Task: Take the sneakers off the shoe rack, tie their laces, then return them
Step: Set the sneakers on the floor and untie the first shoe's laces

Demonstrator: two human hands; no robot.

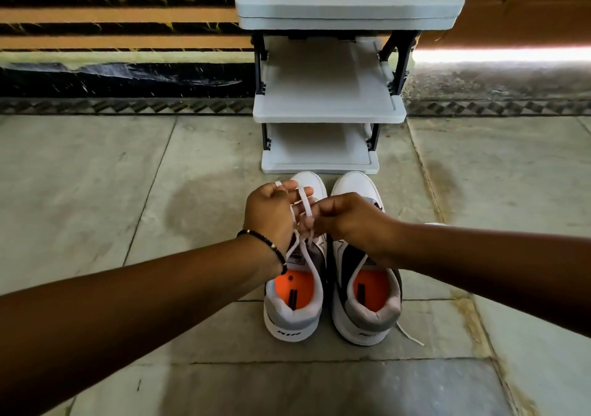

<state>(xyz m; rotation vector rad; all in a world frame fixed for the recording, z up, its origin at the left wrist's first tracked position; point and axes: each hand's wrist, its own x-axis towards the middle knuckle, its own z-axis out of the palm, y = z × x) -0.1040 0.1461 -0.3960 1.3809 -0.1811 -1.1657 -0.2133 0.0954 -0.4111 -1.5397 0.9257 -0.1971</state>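
Two white, grey and black sneakers with orange insoles stand side by side on the floor, toes toward the rack. Above the left sneaker (292, 307), my left hand (271, 214) has the white lace (303, 206) looped over its fingers. My right hand (348, 217) pinches the same lace just beside it. The right sneaker (367, 307) lies partly under my right forearm, with a loose lace end (411, 335) trailing on the floor. The grey shoe rack (329, 108) stands just beyond the toes, and no shoes show on its visible shelves.
Pale stone floor tiles (96, 192) surround the shoes. A dark skirting and an orange-and-black striped wall (112, 16) run behind the rack. A beaded bracelet (271, 246) circles my left wrist.
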